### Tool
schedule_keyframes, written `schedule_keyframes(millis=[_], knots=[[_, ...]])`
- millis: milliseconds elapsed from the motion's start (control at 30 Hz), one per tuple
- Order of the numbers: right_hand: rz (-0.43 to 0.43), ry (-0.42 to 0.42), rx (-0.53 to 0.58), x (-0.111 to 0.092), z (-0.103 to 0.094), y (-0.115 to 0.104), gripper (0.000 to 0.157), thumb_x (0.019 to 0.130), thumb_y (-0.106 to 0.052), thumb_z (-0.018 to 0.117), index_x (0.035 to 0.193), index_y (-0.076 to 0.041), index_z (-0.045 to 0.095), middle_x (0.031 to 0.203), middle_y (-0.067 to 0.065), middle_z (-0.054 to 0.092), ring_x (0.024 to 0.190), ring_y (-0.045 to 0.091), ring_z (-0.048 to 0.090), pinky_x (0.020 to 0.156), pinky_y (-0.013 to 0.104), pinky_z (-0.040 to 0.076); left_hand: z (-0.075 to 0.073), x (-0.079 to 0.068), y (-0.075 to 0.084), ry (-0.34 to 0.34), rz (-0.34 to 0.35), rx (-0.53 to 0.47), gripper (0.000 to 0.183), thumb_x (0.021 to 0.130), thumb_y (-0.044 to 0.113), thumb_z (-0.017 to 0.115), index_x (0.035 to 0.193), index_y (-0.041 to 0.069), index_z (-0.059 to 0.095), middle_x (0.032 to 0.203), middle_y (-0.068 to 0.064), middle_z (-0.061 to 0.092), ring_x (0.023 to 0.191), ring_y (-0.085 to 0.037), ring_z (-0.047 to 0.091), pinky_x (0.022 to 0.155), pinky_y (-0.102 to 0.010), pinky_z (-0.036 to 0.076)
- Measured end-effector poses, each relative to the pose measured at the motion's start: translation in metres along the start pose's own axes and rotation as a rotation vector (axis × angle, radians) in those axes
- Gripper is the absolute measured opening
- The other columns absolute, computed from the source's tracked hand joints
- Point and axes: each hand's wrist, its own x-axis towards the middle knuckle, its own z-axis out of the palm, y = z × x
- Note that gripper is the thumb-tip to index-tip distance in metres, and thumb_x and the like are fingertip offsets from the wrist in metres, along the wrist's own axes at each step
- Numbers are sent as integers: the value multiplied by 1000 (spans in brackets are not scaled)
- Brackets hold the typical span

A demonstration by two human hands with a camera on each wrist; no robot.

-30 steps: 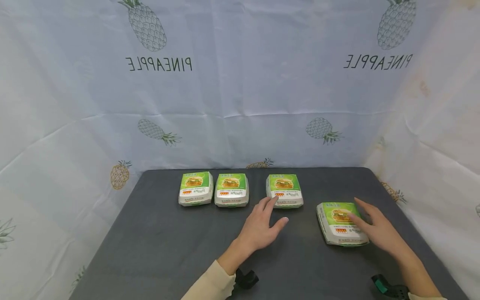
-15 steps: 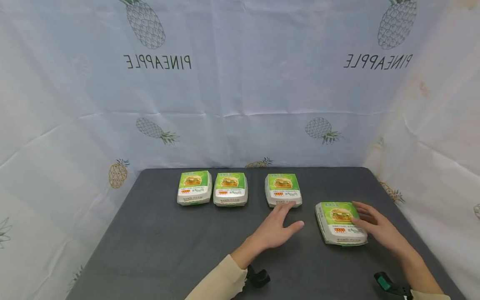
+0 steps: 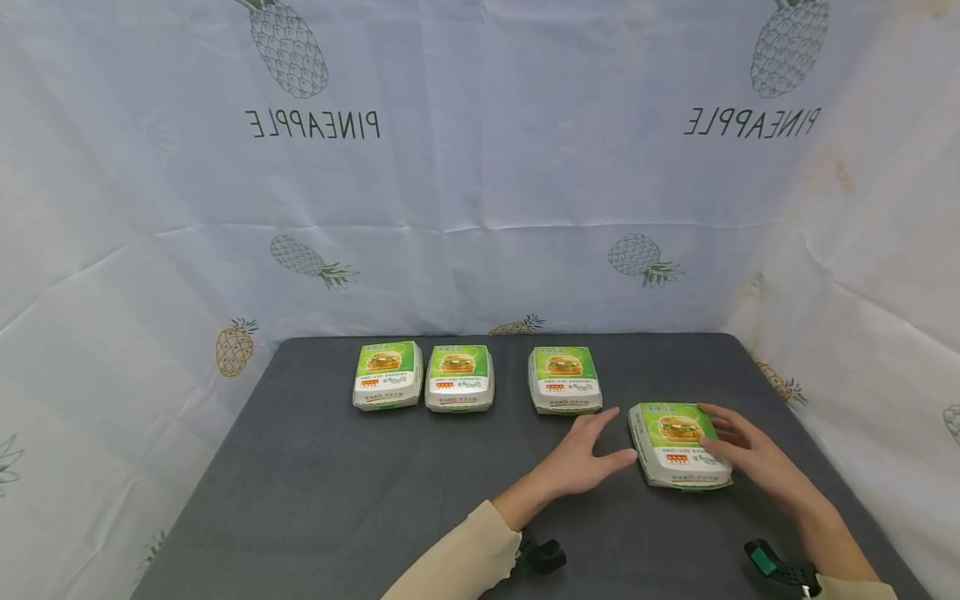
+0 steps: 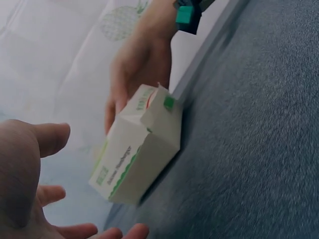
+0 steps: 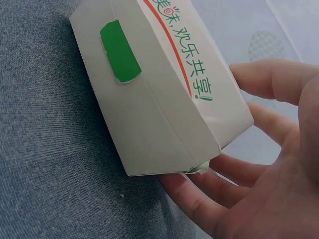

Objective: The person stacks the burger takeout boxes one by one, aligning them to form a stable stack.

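Observation:
A white and green paper burger box [image 3: 678, 446] rests on the dark table at the right. My right hand [image 3: 761, 467] holds its right side, thumb at the top edge and fingers along the side. In the right wrist view, the fingertips reach round the lower corner of the burger box [image 5: 154, 117], which has a green tab on its front. My left hand [image 3: 576, 467] is just left of that box, fingers spread and apart from it. A gap shows between the left hand's fingers and the box [image 4: 132, 154] in the left wrist view.
Three matching burger boxes stand along the back: one at far left [image 3: 387, 377], one close beside it [image 3: 460, 379], and one farther right [image 3: 565, 382] beyond my left hand. A pineapple-print cloth [image 3: 480, 167] hangs behind the dark grey table [image 3: 337, 500].
My left hand has moved right, from in front of the third back box to near the right-hand box. The right hand's fingers have closed in on that box's side; the box stays put.

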Motion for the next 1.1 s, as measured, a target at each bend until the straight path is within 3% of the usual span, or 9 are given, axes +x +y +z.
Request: schedule_keyframes(millis=[267,500,767,900,1100], knots=[[4,4,16,2,2,3,77,106,-36,56,163,-6,15,155,36,22,134,59,34,87,53,49,17,16,5,-33,-25,-27,72,100,51,61,161,33,28,156,2,33,133,-15,47,98,-33,48],[-27,2,30,0,2,2,73,107,-34,54,163,-5,16,154,36,24,133,59,35,84,49,50,29,27,17,-54,-29,-13,76,99,55,60,162,31,26,156,2,34,138,-12,40,104,-36,45],[-16,12,24,-2,3,0,74,107,-35,55,162,-4,17,154,36,24,132,60,36,85,53,50,42,32,31,10,-112,40,76,96,57,63,160,37,28,144,-2,39,113,-14,55,87,-32,50],[-11,7,30,-1,4,0,74,107,-35,55,162,-5,17,154,36,24,133,60,36,86,53,50,46,35,30,33,-154,33,73,96,54,64,159,37,32,139,-4,43,109,-15,56,87,-33,50],[-12,9,35,-1,4,-1,74,107,-35,55,163,-6,17,154,36,23,133,59,35,86,52,50,47,38,25,47,-142,37,72,96,50,67,158,36,34,137,-3,48,108,-11,55,89,-31,49]])
